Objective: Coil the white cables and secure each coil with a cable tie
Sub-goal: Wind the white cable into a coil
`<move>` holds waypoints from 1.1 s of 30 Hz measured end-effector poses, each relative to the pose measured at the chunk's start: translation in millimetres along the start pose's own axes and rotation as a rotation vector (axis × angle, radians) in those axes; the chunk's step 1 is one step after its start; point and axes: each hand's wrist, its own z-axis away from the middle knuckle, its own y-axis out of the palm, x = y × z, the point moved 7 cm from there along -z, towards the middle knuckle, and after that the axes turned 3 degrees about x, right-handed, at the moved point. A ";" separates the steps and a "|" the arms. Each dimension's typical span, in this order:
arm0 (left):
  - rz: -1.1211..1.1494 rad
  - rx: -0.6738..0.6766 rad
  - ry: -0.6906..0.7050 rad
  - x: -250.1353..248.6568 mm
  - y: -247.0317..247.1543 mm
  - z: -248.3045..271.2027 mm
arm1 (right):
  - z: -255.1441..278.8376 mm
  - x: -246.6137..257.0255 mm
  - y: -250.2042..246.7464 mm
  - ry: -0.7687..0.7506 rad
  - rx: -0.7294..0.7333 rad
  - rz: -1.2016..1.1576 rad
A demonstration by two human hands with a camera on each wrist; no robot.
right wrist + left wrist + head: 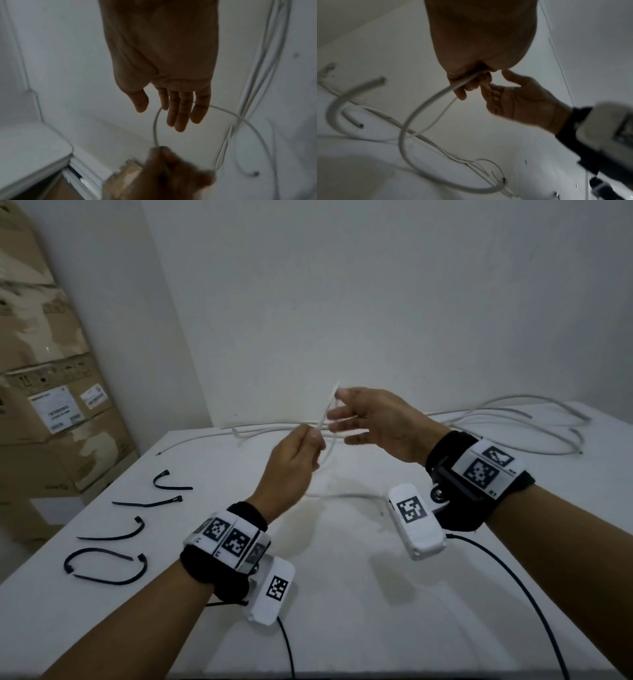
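A thin white cable (324, 414) rises in an arc above the table, its free end pointing up. My left hand (315, 436) pinches it between thumb and fingers; the left wrist view shows the cable (423, 104) leaving that grip and curving down to the table. My right hand (339, 416) hovers just right of it, fingers straight and spread. In the right wrist view the cable loop (155, 129) passes behind the straight fingers (180, 115), and I cannot tell whether they touch it. Several black cable ties (147, 503) lie on the table's left side.
More white cables (513, 419) sprawl along the back and right of the white table (342, 611). Cardboard boxes (51, 405) are stacked at the left beside the table. A white wall stands close behind. Black leads (507, 577) trail from the wrist cameras.
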 end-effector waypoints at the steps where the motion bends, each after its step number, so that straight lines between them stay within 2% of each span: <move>1: 0.050 -0.034 -0.013 0.4 -7.5 -3.3 | 0.3 -4.4 -5.5 0.013 -0.028 0.124; 4: 0.124 -0.080 -0.020 1.3 -27.5 -15.0 | 1.6 -23.1 -16.7 0.021 -0.093 0.704; 6: 0.147 -0.071 -0.038 0.9 -35.8 -21.4 | 5.5 -51.0 -11.8 0.147 0.018 1.065; 7: 0.151 -0.070 -0.045 0.7 -38.7 -23.8 | 10.0 -67.0 -7.0 0.223 0.105 1.147; 9: 0.136 -0.074 -0.050 0.1 -43.6 -26.4 | 21.7 -92.5 5.0 0.340 0.215 1.078; 11: 0.130 -0.079 -0.053 0.7 -45.7 -28.1 | 32.1 -106.2 17.0 0.409 0.252 1.010; 13: 0.139 -0.091 -0.072 3.4 -46.6 -28.9 | 35.4 -111.6 26.3 0.414 0.292 1.024; 15: 0.151 -0.109 -0.102 6.7 -48.1 -29.9 | 36.8 -110.2 35.5 0.381 0.348 0.910; 18: 0.180 -0.146 -0.141 14.1 -52.6 -32.4 | 46.9 -110.1 50.2 0.416 0.575 0.688; 20: 0.211 -0.177 -0.171 20.0 -55.7 -33.6 | 58.0 -113.4 59.8 0.452 0.738 0.692; 22: 0.244 -0.217 -0.205 25.8 -59.1 -34.7 | 63.8 -119.2 68.1 0.428 0.835 0.782; 25: 0.273 -0.275 -0.239 30.7 -65.6 -36.0 | 66.0 -121.8 70.2 0.388 0.828 0.809; 30: 0.280 -0.380 -0.257 35.2 -85.5 -36.4 | 62.5 -98.7 47.3 0.366 0.707 0.298; 33: 0.303 -0.428 -0.280 38.8 -96.0 -39.6 | 59.4 -86.9 40.0 0.344 0.717 0.188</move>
